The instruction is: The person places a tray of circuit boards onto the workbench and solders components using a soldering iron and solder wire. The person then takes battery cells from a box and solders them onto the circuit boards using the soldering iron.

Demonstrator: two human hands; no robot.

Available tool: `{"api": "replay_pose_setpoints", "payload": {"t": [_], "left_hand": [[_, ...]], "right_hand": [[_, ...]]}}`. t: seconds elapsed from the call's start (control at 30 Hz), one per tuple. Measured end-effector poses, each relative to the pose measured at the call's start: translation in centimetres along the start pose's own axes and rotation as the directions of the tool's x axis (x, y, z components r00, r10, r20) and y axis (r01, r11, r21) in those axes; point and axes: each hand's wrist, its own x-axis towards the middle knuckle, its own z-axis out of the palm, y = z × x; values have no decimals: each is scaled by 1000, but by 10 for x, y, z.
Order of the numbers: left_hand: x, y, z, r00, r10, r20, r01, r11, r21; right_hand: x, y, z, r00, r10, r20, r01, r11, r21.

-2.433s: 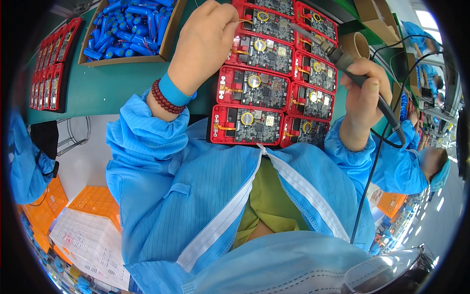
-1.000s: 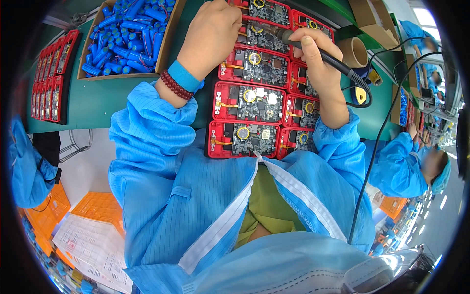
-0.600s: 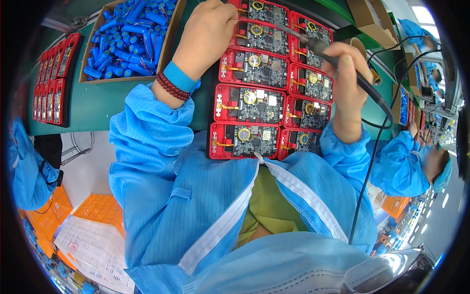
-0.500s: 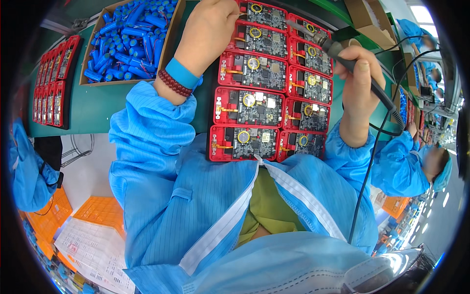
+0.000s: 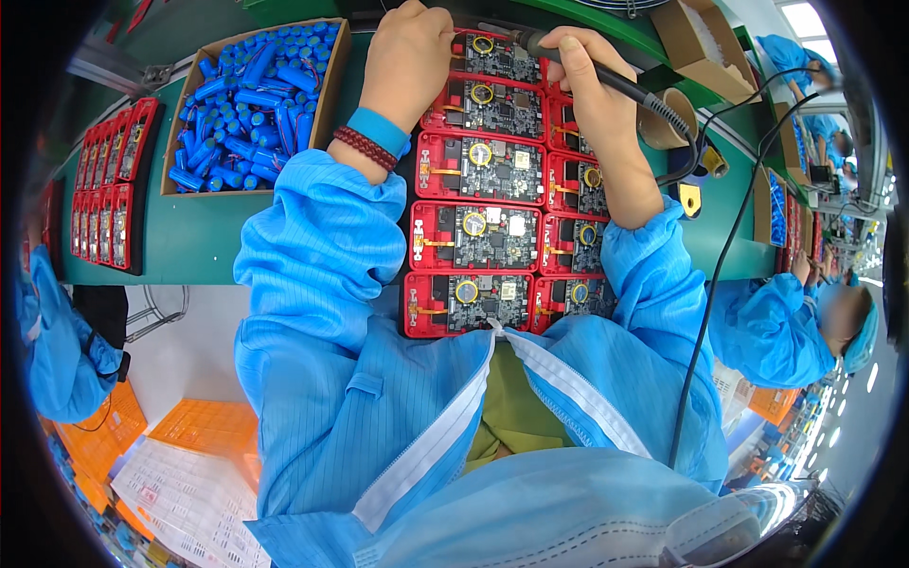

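Right now the right hand (image 5: 589,80) is closing its grip around a dark, pen-like soldering iron (image 5: 606,80), fingers wrapped on the barrel and the tip pointing left toward the far end of the red circuit boards (image 5: 478,227). The left hand (image 5: 409,59) is resting in a loose fist on the top edge of the same boards, fingers curled together; whether it is pinching anything small is hidden from this view. Both hands are working at the farthest row, so the step in hand looks like soldering a joint on the topmost board while the left hand is steadying it.

The boards are lying in two columns on the green bench (image 5: 204,227), running from the person's chest up to the hands. A black cable (image 5: 729,237) is trailing from the iron down the right side. To the left, a cardboard box of blue cylindrical cells (image 5: 251,104) is sitting just beside the boards, and further left more red boards (image 5: 104,194) are lined up in a tray.

Judging from this, the next move is calling for a steady tip and a still left hand.
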Motion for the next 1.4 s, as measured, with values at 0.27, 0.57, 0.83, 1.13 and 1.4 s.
{"api": "replay_pose_setpoints", "payload": {"t": [0.27, 0.57, 0.83, 1.13, 1.4], "left_hand": [[0, 0, -5, 999, -39, 38, 40, 998, -46], [-1, 1, -6, 999, -22, 44, 24, 999, -32], [4, 7, -12, 996, -27, 87, 29, 999, -19], [9, 20, -20, 998, -38, 51, 42, 997, -67], [9, 21, -19, 998, -42, 37, 44, 998, -52]], "right_hand": [[-1, 4, 3, 1000, -19, 12, 19, 1000, -8], [-2, 1, 5, 999, 43, 18, -43, 999, 12], [-2, 1, 6, 998, 41, 38, -41, 999, 10], [-2, 0, 5, 999, 7, 53, -4, 999, -47], [-3, 0, 3, 998, -10, 59, 13, 998, -53]]}}
